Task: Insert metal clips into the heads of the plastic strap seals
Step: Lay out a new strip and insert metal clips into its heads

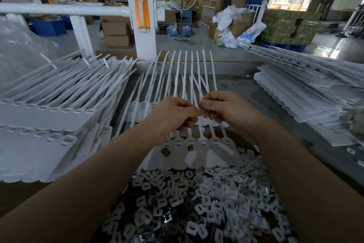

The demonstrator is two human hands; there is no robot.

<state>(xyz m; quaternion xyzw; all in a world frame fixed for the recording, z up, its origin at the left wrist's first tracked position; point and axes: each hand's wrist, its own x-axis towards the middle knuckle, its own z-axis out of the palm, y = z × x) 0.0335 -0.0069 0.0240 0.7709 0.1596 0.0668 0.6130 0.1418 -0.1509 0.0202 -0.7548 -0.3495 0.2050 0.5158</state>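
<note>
Metal clips (201,112), small and dark, are pinched between the left hand (173,114) and the right hand (226,109), above the row of strap seals (197,151). Two more clips (164,152) are lying loose on the seal heads. A pinched clip could be dropped into the pile of parts (197,203) below and lost if the fingers slip.

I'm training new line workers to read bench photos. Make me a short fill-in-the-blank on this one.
1. The left hand and right hand pinch a small ____ clip between their fingertips.
2. Two dark clips lie loose on the strip of ____ seals.
3. The pile of loose caps and clips lies ____ to the person than that strip.

Missing words: metal; white; nearer
</note>
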